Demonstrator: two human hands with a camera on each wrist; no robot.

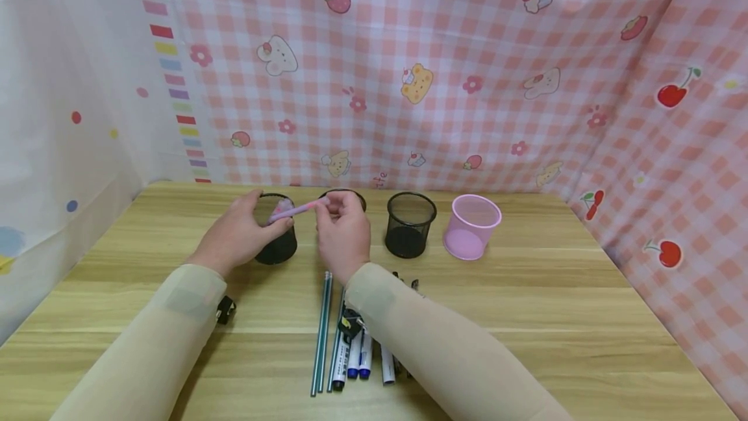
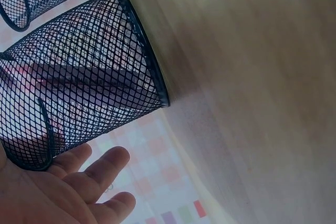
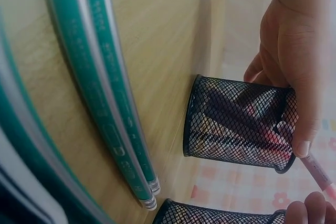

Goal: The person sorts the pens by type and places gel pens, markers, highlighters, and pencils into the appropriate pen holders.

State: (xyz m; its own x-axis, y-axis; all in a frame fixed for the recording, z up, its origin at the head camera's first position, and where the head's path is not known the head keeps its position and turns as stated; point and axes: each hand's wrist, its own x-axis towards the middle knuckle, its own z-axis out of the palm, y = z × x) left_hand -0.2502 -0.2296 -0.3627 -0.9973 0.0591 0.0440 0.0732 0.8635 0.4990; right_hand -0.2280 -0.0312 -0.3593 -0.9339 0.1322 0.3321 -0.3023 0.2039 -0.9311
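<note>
My left hand is at the top of the leftmost black mesh pen holder, thumb in front of the rim and fingers on the far side. Through the mesh, dark slender pens show inside the holder in the left wrist view. A pink and purple pen slants across above the rim, its lower left end at my left thumb. My right hand pinches the pen's upper right end between thumb and fingers. Behind that hand, a second black mesh holder is mostly hidden.
Further right stand another black mesh holder and a pink one. Green pencils and white markers with blue or black caps lie in front, partly under my right forearm. Patterned cloth hangs behind the wooden table.
</note>
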